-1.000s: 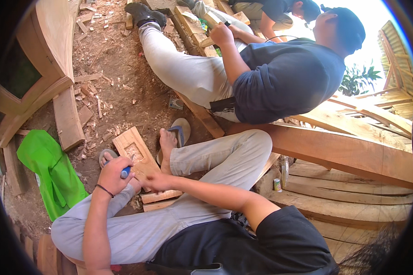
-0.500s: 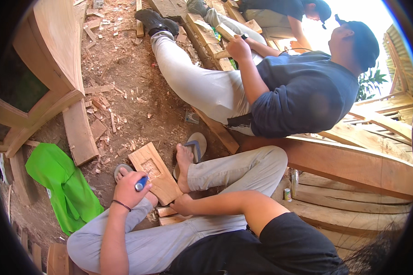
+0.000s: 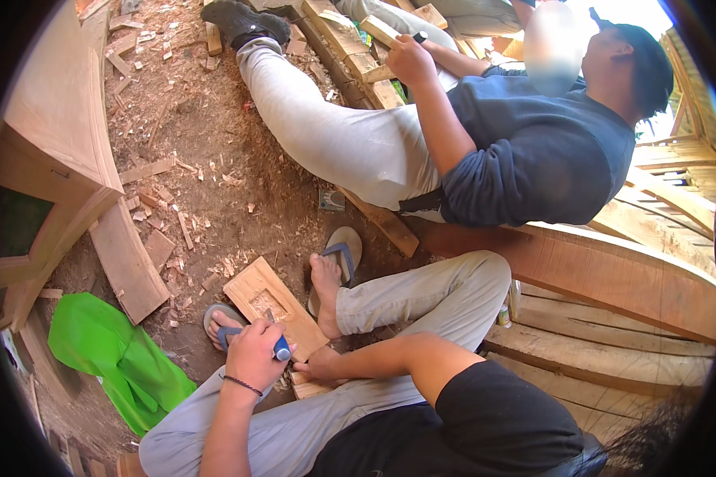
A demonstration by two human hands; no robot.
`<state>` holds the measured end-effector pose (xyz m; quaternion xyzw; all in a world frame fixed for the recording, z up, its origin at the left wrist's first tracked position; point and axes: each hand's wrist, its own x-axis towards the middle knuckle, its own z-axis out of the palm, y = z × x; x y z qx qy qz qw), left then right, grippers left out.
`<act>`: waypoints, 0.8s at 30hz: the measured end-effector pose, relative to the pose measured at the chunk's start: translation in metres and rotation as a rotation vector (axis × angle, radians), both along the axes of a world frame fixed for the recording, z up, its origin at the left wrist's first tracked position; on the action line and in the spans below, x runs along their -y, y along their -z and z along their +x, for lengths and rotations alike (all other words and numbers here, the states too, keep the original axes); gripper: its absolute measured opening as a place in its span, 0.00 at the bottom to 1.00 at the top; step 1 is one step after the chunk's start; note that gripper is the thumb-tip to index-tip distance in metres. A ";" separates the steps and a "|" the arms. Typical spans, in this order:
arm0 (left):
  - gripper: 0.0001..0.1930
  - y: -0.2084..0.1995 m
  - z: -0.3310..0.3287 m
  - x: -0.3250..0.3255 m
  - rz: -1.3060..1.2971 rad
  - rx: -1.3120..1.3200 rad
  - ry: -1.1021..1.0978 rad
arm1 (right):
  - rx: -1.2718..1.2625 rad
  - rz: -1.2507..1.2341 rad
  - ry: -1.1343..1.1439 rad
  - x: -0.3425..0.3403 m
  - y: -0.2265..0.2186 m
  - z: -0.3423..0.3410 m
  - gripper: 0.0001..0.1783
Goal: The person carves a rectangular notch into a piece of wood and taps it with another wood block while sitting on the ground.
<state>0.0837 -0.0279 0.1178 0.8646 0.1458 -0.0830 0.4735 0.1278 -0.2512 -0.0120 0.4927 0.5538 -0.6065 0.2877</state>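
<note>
My left hand (image 3: 256, 355) is closed round a chisel (image 3: 282, 347) with a blue handle. Its short metal blade shows above the fingers, near the close edge of a shallow rectangular recess (image 3: 270, 304). That recess is cut into a light wooden board (image 3: 296, 324), which slopes between my sandalled feet. At the board's near end, my right hand (image 3: 321, 366) grips the corner, its fingertips partly hidden. Beneath this end lies a smaller wood block (image 3: 314, 386).
A co-worker (image 3: 525, 151) sits ahead to the right, hands round a dark-tipped tool. Green cloth (image 3: 111, 342) and a plank (image 3: 131, 262) lie left, beside a curved wooden frame (image 3: 56, 171). Wood chips litter the dirt floor. A thick beam (image 3: 612, 282) runs along the right.
My left hand has moved right and turned with the chisel, so the blade now shows by the recess. The whole view has shifted slightly. My right hand stays at the board's near end.
</note>
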 end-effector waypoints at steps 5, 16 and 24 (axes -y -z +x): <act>0.18 -0.004 0.003 0.000 0.023 0.000 0.037 | -0.015 0.160 0.007 -0.003 -0.015 0.006 0.42; 0.18 -0.005 -0.016 0.003 0.079 -0.052 0.074 | -0.015 0.077 0.086 -0.002 -0.002 -0.021 0.49; 0.17 -0.014 -0.025 0.011 0.189 -0.083 0.150 | 0.014 0.190 0.047 0.006 0.007 -0.024 0.40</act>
